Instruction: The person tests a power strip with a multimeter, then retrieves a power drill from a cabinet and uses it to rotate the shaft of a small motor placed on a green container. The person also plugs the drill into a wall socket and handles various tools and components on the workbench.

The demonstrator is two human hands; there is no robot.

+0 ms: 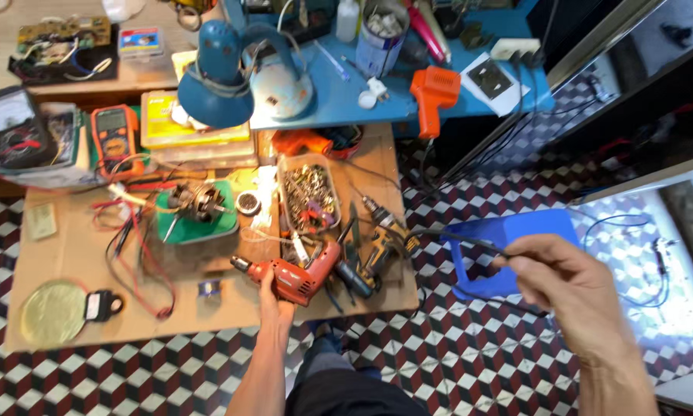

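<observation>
Your left hand (273, 296) is closed around the handle of the red electric drill (288, 275), which lies on the wooden surface (69, 254) near its front edge, chuck pointing left. Your right hand (570, 281) is off to the side over the tiled floor (454, 362), fingers pinched on the drill's black cord (469, 240), which runs back toward the surface past the blue plastic stool (508, 231). So far you have hold of both the drill and its cord; the drill is not yet lifted clear, and the cord's plug end is not in view. Just right of the drill lies a yellow-and-black drill (381, 235), and behind it a clear tray of small metal parts (309, 192). A motor (196, 202) sits on a green pad further left.
</observation>
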